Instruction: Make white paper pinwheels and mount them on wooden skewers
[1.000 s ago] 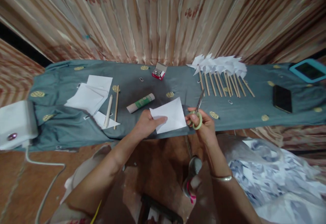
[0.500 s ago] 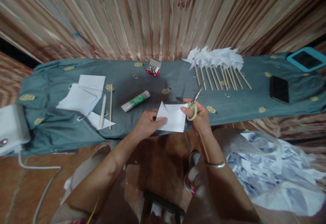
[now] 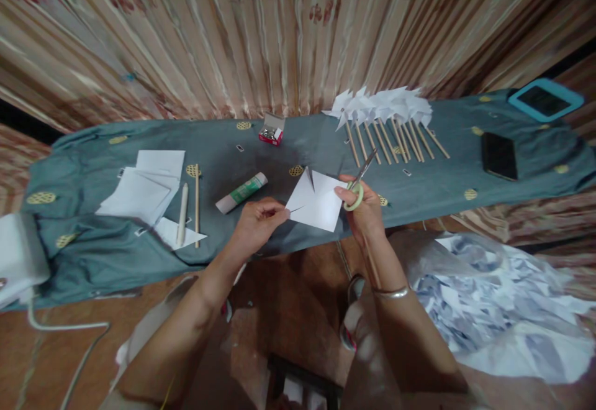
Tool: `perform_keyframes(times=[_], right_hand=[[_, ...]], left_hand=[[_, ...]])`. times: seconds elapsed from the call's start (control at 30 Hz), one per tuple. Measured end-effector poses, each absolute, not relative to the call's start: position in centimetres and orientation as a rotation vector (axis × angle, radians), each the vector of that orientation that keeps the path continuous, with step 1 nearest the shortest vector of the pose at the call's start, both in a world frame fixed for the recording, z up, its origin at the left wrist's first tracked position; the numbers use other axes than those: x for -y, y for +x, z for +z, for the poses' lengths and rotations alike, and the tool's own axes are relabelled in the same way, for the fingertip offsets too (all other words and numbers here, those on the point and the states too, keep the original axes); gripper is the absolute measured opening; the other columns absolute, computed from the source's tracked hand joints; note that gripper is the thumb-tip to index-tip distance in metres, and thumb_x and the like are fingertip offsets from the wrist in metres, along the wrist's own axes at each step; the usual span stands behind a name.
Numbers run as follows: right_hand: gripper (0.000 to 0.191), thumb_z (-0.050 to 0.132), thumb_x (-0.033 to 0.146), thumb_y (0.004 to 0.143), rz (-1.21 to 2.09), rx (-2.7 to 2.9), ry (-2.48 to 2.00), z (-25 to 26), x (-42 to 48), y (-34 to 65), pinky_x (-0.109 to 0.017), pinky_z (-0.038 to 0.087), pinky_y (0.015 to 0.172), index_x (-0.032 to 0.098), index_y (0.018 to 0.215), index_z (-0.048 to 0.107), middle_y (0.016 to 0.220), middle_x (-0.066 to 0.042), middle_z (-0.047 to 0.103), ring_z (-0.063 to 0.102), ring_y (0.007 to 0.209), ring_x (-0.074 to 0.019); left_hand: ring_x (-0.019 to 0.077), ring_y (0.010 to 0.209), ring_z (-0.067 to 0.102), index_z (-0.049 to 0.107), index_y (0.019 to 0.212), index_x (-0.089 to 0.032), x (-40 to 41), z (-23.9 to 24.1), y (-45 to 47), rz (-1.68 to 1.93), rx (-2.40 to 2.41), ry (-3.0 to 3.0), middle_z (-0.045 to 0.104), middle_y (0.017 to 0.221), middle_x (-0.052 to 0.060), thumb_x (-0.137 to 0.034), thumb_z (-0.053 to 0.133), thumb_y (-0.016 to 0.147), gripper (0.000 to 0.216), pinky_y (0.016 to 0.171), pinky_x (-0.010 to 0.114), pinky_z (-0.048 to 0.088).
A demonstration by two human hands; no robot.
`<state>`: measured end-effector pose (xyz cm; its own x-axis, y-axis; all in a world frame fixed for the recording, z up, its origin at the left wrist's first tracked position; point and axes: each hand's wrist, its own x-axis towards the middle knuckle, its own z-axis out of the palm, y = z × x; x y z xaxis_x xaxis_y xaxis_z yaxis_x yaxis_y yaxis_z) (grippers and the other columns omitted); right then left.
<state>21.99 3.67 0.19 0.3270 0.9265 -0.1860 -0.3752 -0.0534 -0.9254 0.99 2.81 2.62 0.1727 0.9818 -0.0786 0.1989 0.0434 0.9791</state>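
Observation:
A white square of paper [image 3: 319, 204] with slits cut in from two of its corners hangs between my hands above the table's front edge. My left hand [image 3: 261, 220] pinches its left corner beside one slit. At the right edge, the thumb and fingers of my right hand [image 3: 365, 208] grip the paper, and the same hand carries scissors [image 3: 357, 191] with pale green handles. Their blades point up and away from the paper. Left of the paper lies a glue stick [image 3: 242, 192] with a green label.
Several white paper pinwheels on sticks [image 3: 379, 109] lie at the back right, near a black phone [image 3: 499, 156] and a blue-framed tablet [image 3: 546, 100]. Paper sheets [image 3: 139, 192], a wooden stick [image 3: 197, 205], a white pen-like rod [image 3: 182, 214] and a small red box [image 3: 271, 132] also lie on the cloth.
The paper has turned so that a corner points away from me, and a second slit shows at its left. My left hand has shifted from the paper's lower left to its left corner.

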Motion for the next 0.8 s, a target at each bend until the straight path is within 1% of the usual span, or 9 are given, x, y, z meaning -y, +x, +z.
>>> perform_keyframes(times=[0.17,0.23,0.3,0.37,0.4,0.47,0.53,0.63,0.8], right_hand=[[0.040,0.086,0.026,0.049,1.126,0.550,-1.147,0.4,-4.2,22.5,-0.024,0.045,0.060,0.020,0.083,0.067,0.068,0.006,0.064,0.056,0.059,-0.0093],[0.038,0.086,0.026,0.049,1.106,0.500,-1.122,0.4,-4.4,22.5,-0.025,0.048,0.061,0.020,0.081,0.066,0.070,0.005,0.066,0.059,0.062,-0.0105],[0.038,0.086,0.026,0.049,1.112,0.472,-1.105,0.3,-4.5,22.2,-0.026,0.050,0.061,0.020,0.080,0.066,0.070,0.005,0.067,0.060,0.062,-0.0108],[0.038,0.086,0.026,0.050,1.138,0.463,-1.095,0.2,-4.4,21.6,-0.026,0.050,0.060,0.020,0.080,0.065,0.070,0.005,0.067,0.060,0.060,-0.0107],[0.038,0.086,0.026,0.050,1.153,0.462,-1.091,0.1,-4.4,21.2,-0.026,0.050,0.060,0.020,0.080,0.064,0.070,0.005,0.067,0.060,0.060,-0.0109],[0.038,0.085,0.027,0.050,1.178,0.460,-1.082,-0.1,-4.3,20.3,-0.027,0.051,0.060,0.020,0.080,0.064,0.071,0.004,0.068,0.060,0.060,-0.0118],[0.040,0.086,0.028,0.049,1.200,0.458,-1.081,-0.2,-4.2,19.5,-0.028,0.051,0.061,0.019,0.081,0.064,0.071,0.004,0.068,0.061,0.061,-0.0124],[0.042,0.087,0.030,0.049,1.214,0.480,-1.113,-0.2,-4.1,18.7,-0.024,0.049,0.059,0.019,0.083,0.065,0.069,0.005,0.067,0.059,0.060,-0.0102],[0.043,0.078,0.056,0.065,1.342,0.691,-1.081,0.6,-3.1,19.2,-0.020,0.039,0.049,0.019,0.083,0.067,0.060,0.005,0.061,0.051,0.051,-0.0076]], left_hand=[[0.0161,0.065,0.057,0.068,0.052,-0.020,-3.3,3.2,0.4,0.981,-1.242,1.272,0.065,0.061,0.002,-0.032,0.070,0.061,0.015,0.064,0.025,0.044],[0.0164,0.067,0.059,0.071,0.056,-0.019,-3.3,3.1,0.5,1.013,-1.256,1.212,0.068,0.064,0.002,-0.033,0.072,0.062,0.015,0.065,0.026,0.046],[0.0166,0.073,0.062,0.075,0.070,-0.018,-2.9,2.7,1.0,1.038,-1.235,1.099,0.072,0.073,0.004,-0.039,0.076,0.064,0.022,0.069,0.026,0.048],[0.0184,0.083,0.066,0.075,0.087,-0.016,-2.3,2.3,2.1,1.014,-1.131,0.948,0.075,0.090,0.007,-0.044,0.079,0.064,0.036,0.076,0.029,0.050],[0.0199,0.089,0.067,0.074,0.090,-0.016,-1.9,2.0,2.7,1.004,-1.061,0.878,0.075,0.095,0.008,-0.046,0.082,0.061,0.042,0.082,0.031,0.051],[0.0234,0.098,0.067,0.073,0.085,-0.014,-1.3,1.6,3.9,1.017,-0.971,0.773,0.075,0.099,0.010,-0.050,0.084,0.059,0.046,0.092,0.036,0.050],[0.0268,0.102,0.068,0.071,0.087,-0.013,-1.0,1.6,4.7,1.044,-0.941,0.666,0.075,0.099,0.012,-0.052,0.083,0.062,0.048,0.096,0.041,0.050],[0.0286,0.106,0.067,0.067,0.101,-0.013,-1.0,1.9,5.2,1.109,-0.970,0.509,0.075,0.102,0.013,-0.045,0.079,0.072,0.045,0.098,0.046,0.051],[0.0259,0.106,0.069,0.062,0.109,-0.013,-2.2,2.9,4.4,1.183,-0.943,0.415,0.074,0.107,0.013,-0.031,0.063,0.088,0.029,0.100,0.047,0.051]])
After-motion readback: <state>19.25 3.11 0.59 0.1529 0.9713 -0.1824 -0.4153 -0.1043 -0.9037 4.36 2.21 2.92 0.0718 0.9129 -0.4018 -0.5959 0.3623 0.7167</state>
